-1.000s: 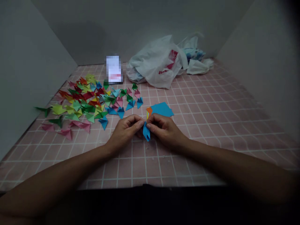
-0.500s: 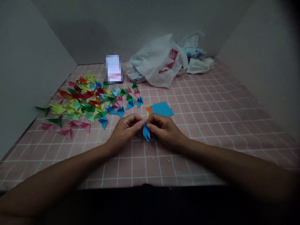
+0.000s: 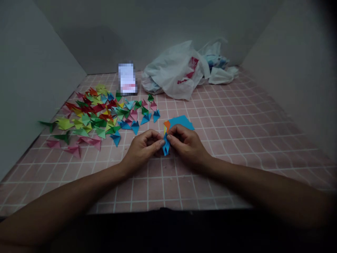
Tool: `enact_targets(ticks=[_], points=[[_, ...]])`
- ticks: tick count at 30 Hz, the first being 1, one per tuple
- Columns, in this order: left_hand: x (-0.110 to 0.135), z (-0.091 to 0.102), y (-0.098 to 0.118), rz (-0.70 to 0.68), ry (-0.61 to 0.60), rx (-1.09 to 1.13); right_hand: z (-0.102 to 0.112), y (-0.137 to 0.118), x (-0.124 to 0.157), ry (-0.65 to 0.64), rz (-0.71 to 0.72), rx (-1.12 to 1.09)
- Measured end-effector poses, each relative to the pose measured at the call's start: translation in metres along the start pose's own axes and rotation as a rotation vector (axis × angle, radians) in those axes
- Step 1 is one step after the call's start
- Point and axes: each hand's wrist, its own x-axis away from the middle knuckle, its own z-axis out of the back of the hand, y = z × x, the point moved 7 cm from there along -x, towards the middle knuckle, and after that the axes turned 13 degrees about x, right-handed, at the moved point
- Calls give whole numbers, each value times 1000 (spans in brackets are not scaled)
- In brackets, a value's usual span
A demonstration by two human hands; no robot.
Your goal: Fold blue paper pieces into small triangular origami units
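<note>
A small blue folded paper (image 3: 165, 148) is pinched between both hands above the checked cloth, its split narrow end pointing towards me. My left hand (image 3: 143, 146) grips its left side between thumb and forefinger. On the opposite side, my right hand (image 3: 185, 143) pinches the paper nearer its top. Just beyond my fingers lies a stack of blue paper sheets (image 3: 182, 122), with orange and yellow paper (image 3: 166, 125) showing at its left edge. My right hand hides part of the stack.
Many folded paper cranes (image 3: 98, 121) in several colours cover the left of the pink checked tablecloth (image 3: 237, 147). A lit phone (image 3: 127, 79) with a blurred screen stands behind them. White plastic bags (image 3: 175, 72) lie at the back, and pale walls enclose the table.
My right thumb has moved up along the blue folded paper, and the paper now stands slightly higher and straighter. My left hand keeps its pinch with a small shift right.
</note>
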Motion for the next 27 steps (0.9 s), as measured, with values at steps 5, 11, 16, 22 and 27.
enact_targets(ticks=[5,11,16,22,27], points=[[-1,1,1,-19,6,-11,-5,5,0,-35,-55,-77],[0,5,3,-69,45,26,-8,7,2,-87,-123,-194],[1,6,5,-84,57,-5,-14,10,4,-149,-215,-258],[2,4,8,-105,61,-34,-12,9,4,-112,-212,-255],[1,3,7,-114,60,-41,-11,8,4,-85,-191,-245]])
